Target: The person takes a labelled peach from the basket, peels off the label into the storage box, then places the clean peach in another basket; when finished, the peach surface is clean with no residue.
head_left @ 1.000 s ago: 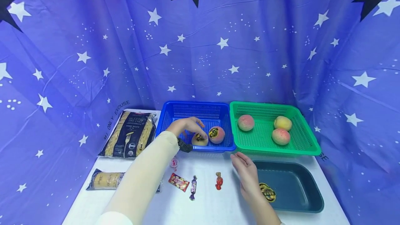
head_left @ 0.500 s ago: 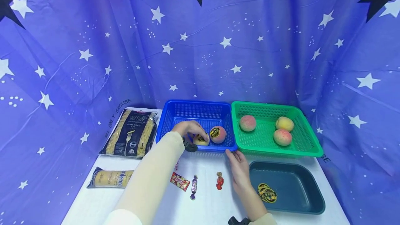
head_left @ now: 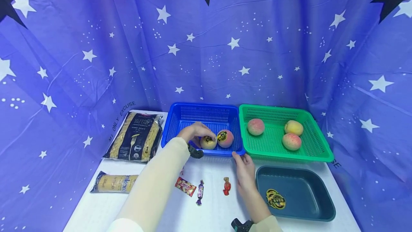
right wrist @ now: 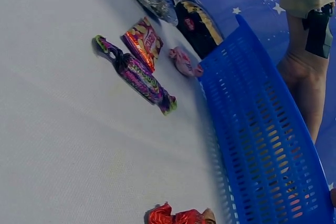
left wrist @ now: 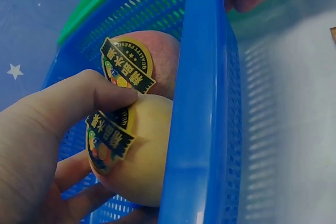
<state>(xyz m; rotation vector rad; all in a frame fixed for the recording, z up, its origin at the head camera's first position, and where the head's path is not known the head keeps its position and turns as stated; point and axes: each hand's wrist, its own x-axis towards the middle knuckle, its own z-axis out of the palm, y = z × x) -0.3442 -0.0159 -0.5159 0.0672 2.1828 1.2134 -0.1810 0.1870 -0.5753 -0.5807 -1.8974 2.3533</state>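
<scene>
In the blue basket (head_left: pixel 203 107), my left hand (head_left: pixel 195 131) grips a pale yellow peach (head_left: pixel 207 144). In the left wrist view its thumb presses at the peach's black-and-gold sticker (left wrist: pixel 105 142), whose edge stands out from the skin, while the fingers curl below the fruit. Touching that fruit is a pinker peach (head_left: pixel 227 139) with a similar sticker (left wrist: pixel 126 66). My right hand (head_left: pixel 245 170) holds the basket's front right corner by the rim. Only a sliver of a fingertip (right wrist: pixel 333 196) shows in the right wrist view.
A green basket (head_left: pixel 317 135) holds three peaches. Before it stands a dark tray (head_left: pixel 305 192) with round stickers (head_left: pixel 275 199) inside. Wrapped candies, including a red one (head_left: pixel 226 186) and a purple one (head_left: pixel 200 192), lie near pasta bags (head_left: pixel 136 137) at the left.
My right hand has moved left and forward from beside the tray to the blue basket's rim. The left hand has stayed on the pale peach, which now sits slightly further right.
</scene>
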